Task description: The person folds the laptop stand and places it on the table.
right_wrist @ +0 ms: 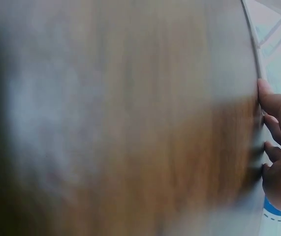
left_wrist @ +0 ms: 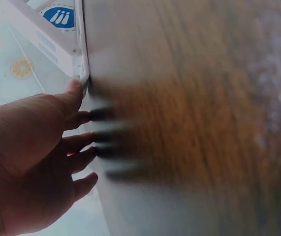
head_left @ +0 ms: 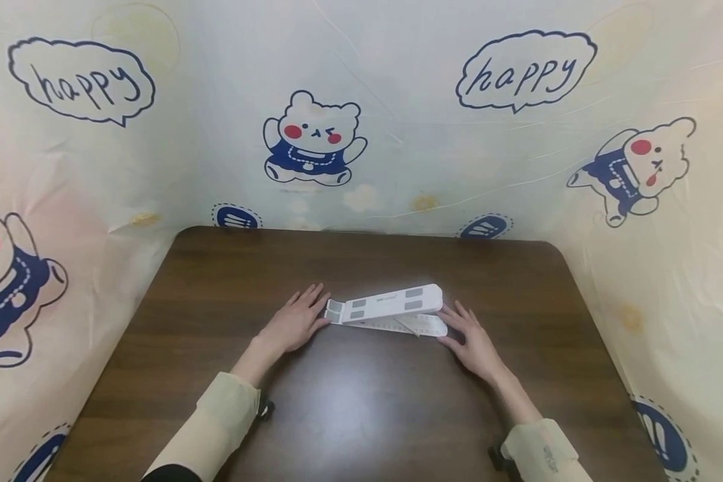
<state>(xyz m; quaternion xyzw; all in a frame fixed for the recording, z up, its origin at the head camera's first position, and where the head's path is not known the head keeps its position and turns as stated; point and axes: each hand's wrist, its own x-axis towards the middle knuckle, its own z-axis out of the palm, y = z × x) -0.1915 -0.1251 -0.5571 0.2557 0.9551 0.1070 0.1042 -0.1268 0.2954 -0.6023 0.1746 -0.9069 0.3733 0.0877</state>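
Observation:
A white folding laptop stand [head_left: 391, 302] with grey pads stands on the brown table. Its upper arm is tilted up from the base [head_left: 432, 326], hinged at the left end, with a thin strut between them. My left hand [head_left: 292, 325] lies with fingers spread on the table at that hinged end, its thumb tip right at the stand's corner. At the raised end, my right hand [head_left: 472, 345] has fingers and thumb extended about the end of the base. In the right wrist view, the right thumb [right_wrist: 273, 101] meets the base's edge and the other fingertips touch the tabletop.
The dark brown wooden table [head_left: 361, 415] has rounded far corners. Pale cloth [head_left: 397, 167] printed with cartoon bears and "happy" bubbles hangs behind it and along both sides. A dark wrist strap piece [head_left: 266, 408] shows beside the left sleeve [head_left: 217, 415].

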